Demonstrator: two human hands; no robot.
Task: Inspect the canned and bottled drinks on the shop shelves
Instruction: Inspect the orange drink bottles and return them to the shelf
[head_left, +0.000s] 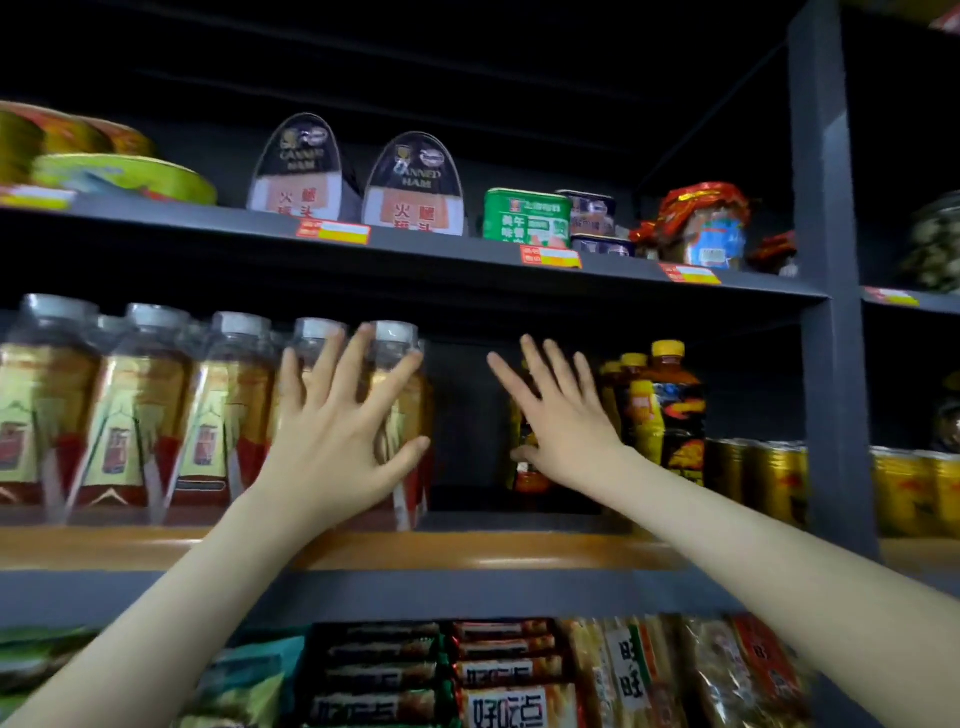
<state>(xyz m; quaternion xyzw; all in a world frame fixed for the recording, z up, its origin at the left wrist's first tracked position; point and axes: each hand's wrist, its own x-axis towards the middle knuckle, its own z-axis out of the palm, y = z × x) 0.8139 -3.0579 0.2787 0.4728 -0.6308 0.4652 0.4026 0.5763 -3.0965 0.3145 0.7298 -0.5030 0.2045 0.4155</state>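
Both splayed, left hand (337, 431) on clear-capped bottle (399, 343), right hand (563, 423) before yellow-capped bottles (672, 410), contact unclear

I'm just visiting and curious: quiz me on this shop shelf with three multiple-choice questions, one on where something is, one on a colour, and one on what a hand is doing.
1. Where do the two ham tins stand?
A) on the floor
B) on the top shelf, above the hands
C) in a basket

2. What colour are the caps on the dark bottles by the right hand?
A) blue
B) white
C) yellow

3. How is the left hand?
A) fingers spread against a pale-capped bottle
B) clenched in a fist
C) lifting a tin

Answers:
1 B, the tins stand on the shelf above the fingertips.
2 C, the caps are bright yellow.
3 A, the straight fingers lie against the bottle's front.
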